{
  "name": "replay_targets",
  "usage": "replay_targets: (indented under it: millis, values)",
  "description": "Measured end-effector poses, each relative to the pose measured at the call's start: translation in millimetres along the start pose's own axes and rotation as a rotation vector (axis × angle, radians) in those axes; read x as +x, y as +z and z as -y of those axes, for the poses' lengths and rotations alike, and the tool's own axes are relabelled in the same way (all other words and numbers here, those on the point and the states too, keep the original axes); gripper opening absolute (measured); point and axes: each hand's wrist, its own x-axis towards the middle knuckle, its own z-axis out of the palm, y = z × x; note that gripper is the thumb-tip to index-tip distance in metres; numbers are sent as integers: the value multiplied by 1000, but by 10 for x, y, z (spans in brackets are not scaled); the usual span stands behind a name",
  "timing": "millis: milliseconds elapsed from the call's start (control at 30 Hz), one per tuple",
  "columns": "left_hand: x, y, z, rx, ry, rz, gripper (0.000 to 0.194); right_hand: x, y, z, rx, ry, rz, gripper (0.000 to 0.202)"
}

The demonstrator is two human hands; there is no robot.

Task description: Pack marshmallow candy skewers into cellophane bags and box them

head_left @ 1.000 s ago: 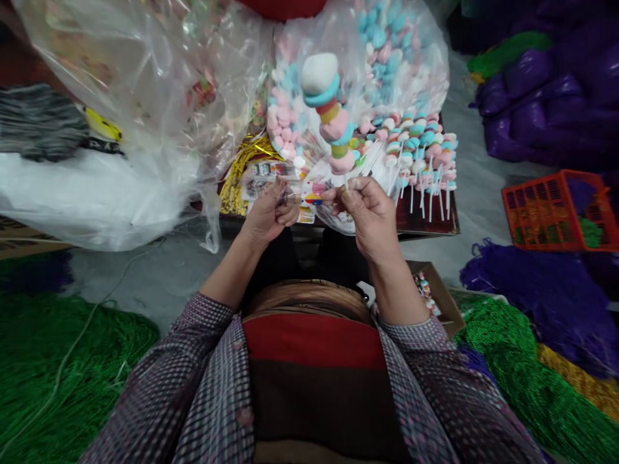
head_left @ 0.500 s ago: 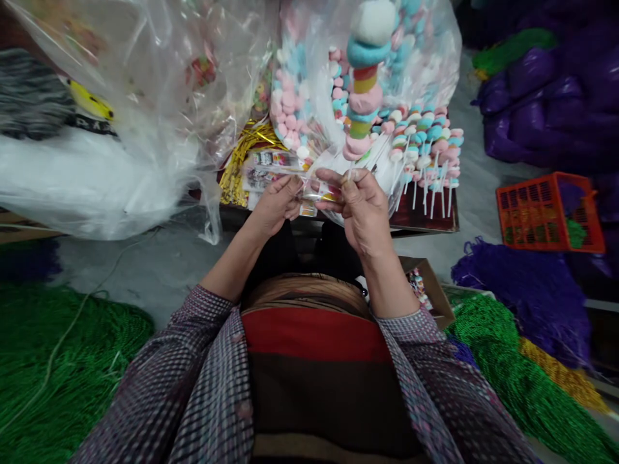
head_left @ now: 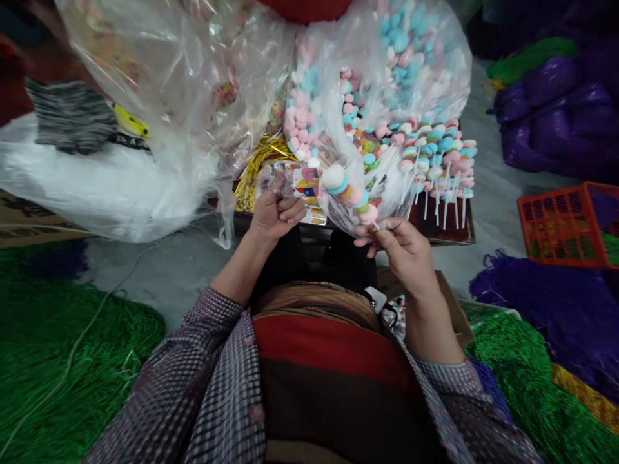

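Observation:
My right hand [head_left: 401, 248] pinches the stick of a marshmallow skewer [head_left: 352, 194], which leans up and to the left with its white top piece at the far end. My left hand [head_left: 275, 209] is closed around a clear plastic wrapper [head_left: 305, 182] with a printed colourful design. The skewer's tip lies close to the wrapper's right side. Behind my left hand are printed packets [head_left: 316, 216] and gold twist ties [head_left: 246, 187]. Finished-looking marshmallow skewers [head_left: 438, 154] with white sticks lie in a pile on the table's right part.
Large clear bags of marshmallows [head_left: 411, 45] and wrapped candies [head_left: 193, 77] cover the back. A dark table edge [head_left: 464, 236] runs in front. On the floor are an orange crate [head_left: 556, 225], a cardboard box [head_left: 452, 309], and green [head_left: 62, 361] and purple strands [head_left: 541, 309].
The skewer has tipped from upright to leaning left. My right hand has moved right and toward my body, apart from my left hand. The view has shifted slightly.

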Motion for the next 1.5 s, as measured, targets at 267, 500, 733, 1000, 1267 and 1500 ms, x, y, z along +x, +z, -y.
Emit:
replay_targets:
  millis: [267,500,733,1000,1267,1500]
  values:
    - [-3,27,36,52,-26,39,70,-37,-135,-173,-200,-54,-45,35]
    - [-23,30,17,123,-60,10,58,-30,-291,-143,-281,-60,-109,33]
    - [7,-100,-29,149,-99,-11,49,0,-367,-96,-236,-43,-157,33]
    - [3,-56,-10,116,-135,-57,55,-28,-336,-83,-144,19,-66,39]
    - [31,-36,3,102,-92,24,55,-98,-353,-87,-303,-50,-62,40]
    - [14,-32,-12,102,-116,6,56,-118,-470,-108,-179,-103,-203,29]
